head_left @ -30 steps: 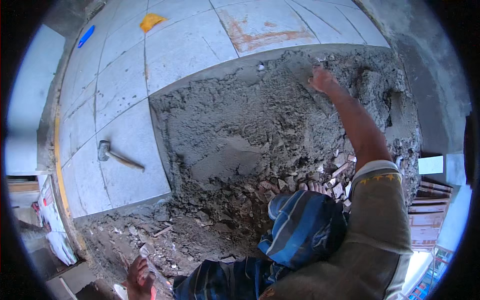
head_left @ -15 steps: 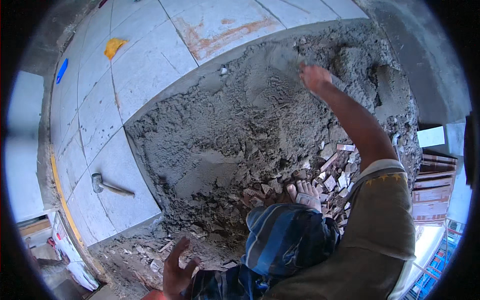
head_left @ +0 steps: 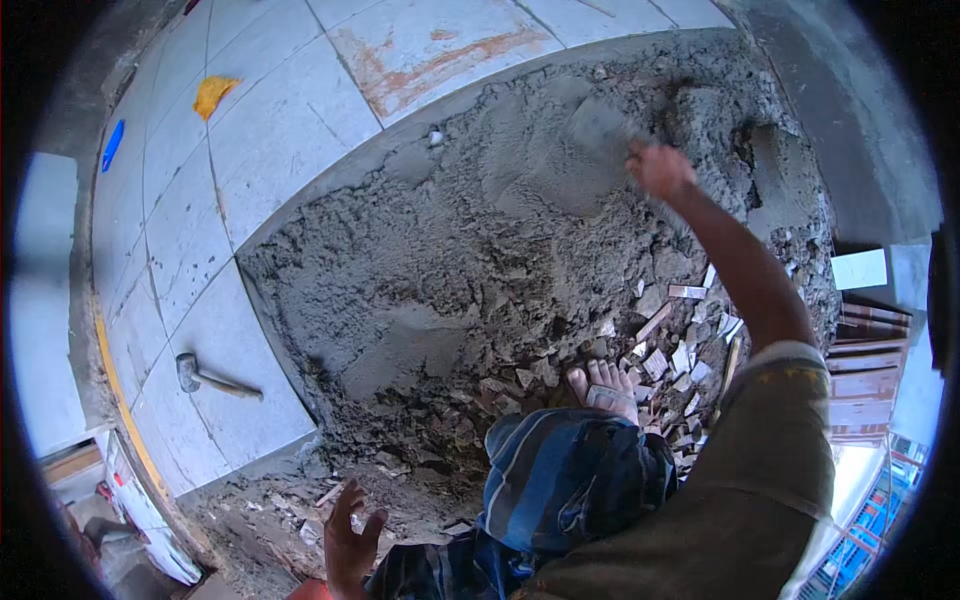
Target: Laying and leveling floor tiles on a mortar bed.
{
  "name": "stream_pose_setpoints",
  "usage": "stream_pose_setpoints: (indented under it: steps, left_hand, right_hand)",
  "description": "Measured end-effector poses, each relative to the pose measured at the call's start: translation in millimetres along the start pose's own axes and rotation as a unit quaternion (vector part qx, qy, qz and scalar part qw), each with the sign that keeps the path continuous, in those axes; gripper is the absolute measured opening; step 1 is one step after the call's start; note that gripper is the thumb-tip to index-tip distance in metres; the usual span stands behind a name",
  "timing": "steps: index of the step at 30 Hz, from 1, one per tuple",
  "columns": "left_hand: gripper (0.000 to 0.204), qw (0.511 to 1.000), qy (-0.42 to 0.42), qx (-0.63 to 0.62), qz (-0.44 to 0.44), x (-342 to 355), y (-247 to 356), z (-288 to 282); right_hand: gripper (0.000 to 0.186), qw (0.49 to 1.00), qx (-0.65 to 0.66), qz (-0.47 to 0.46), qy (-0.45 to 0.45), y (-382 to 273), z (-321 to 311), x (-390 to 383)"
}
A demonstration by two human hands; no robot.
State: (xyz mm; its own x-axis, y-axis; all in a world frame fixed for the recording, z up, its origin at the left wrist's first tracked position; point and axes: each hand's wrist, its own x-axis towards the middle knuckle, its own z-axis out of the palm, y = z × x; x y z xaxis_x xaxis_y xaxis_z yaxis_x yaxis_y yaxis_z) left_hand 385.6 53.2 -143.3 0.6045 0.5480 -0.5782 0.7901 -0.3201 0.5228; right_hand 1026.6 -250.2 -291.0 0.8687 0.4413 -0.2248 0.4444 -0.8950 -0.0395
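Observation:
Out at the far right, my right hand [head_left: 662, 171] is closed round the handle of a trowel [head_left: 600, 130]. The trowel's flat blade lies against the wet grey mortar [head_left: 530, 190], left of the hand, where the surface looks smoothed. My left hand [head_left: 350, 535] hangs at the lower left above the rubble, fingers apart and nothing in it. A second smooth patch shows in the mortar nearer me. Pale floor tiles [head_left: 270, 170] border the mortar on the left and far sides.
A mallet [head_left: 215, 377] rests on the tiles at left. Farther off lie a yellow cloth [head_left: 212, 96] and a blue object [head_left: 113, 145]. Broken tile pieces [head_left: 680, 360] surround my foot [head_left: 603, 388]. Stacked brownish panels [head_left: 865, 375] stand at the right.
My right hand has shifted slightly right and nearer with the trowel, and the blade now shows more clearly. My left hand has moved little. The view has shifted slightly.

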Motion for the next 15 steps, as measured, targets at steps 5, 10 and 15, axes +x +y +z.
stream_pose_setpoints:
  steps: [5,10,15]
  left_hand:
    - [0.07,0.988,-0.019,0.121,-0.096,-48,-11,-6]
    - [0.07,0.986,0.011,0.09,-0.139,-69,21,-3]
    - [0.07,0.995,-0.024,0.055,-0.082,-62,66,-3]
  right_hand:
    - [0.034,0.984,0.153,0.07,-0.062,-24,-18,44]
    - [0.039,0.877,0.463,0.095,-0.086,-144,16,16]
    - [0.04,0.943,0.281,-0.078,-0.162,-232,17,30]
